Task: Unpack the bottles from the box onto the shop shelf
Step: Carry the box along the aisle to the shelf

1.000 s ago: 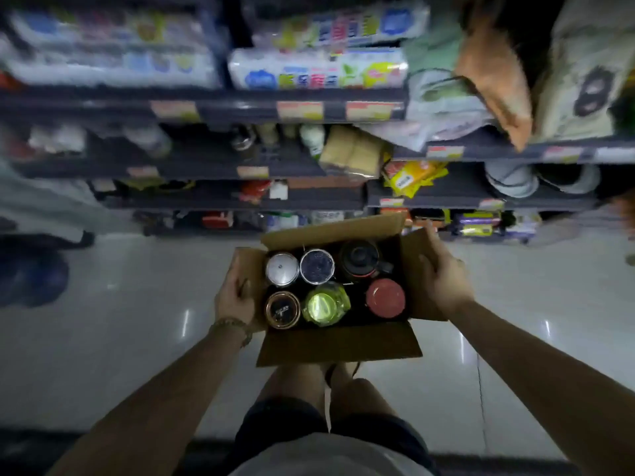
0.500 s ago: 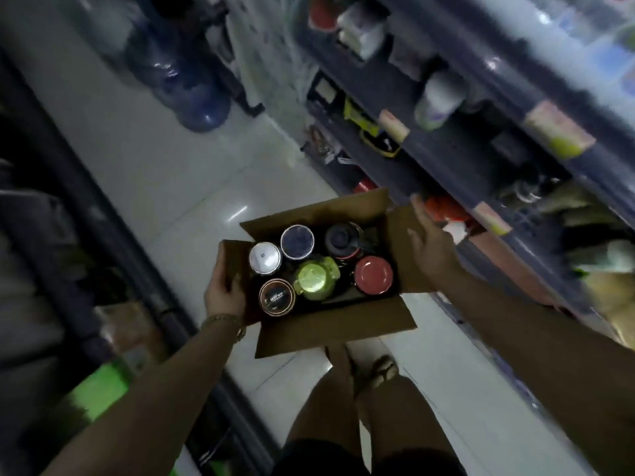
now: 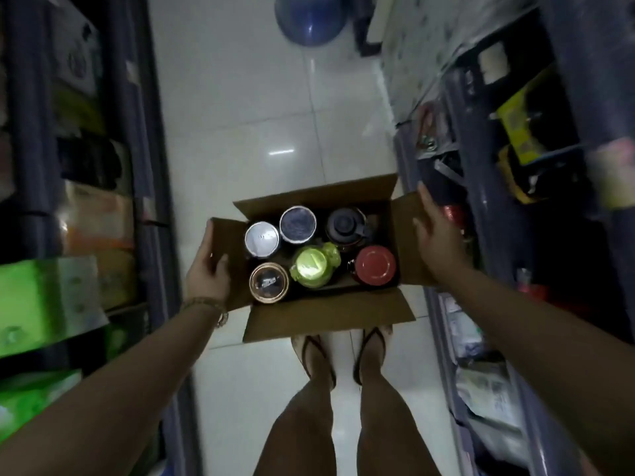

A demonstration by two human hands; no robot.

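Since the earlier frames the view has turned: shelves that stood in front now run along both sides, and the aisle floor (image 3: 268, 97) lies ahead. Both hands keep the open cardboard box (image 3: 326, 314) in the air above the feet. Fingers of the left hand (image 3: 209, 273) curl around the left flap, grasping it; the right hand (image 3: 438, 242) presses flat on the right flap, its fingers stretched out, and I judge it supports the box rather than clenches it. Six bottles stand upright inside, only their caps showing, so their long axis points up to the camera. None is out yet. The red-capped bottle (image 3: 375, 263) is nearest to the right hand, and the shelf on the right (image 3: 481, 187) is just beside that hand.
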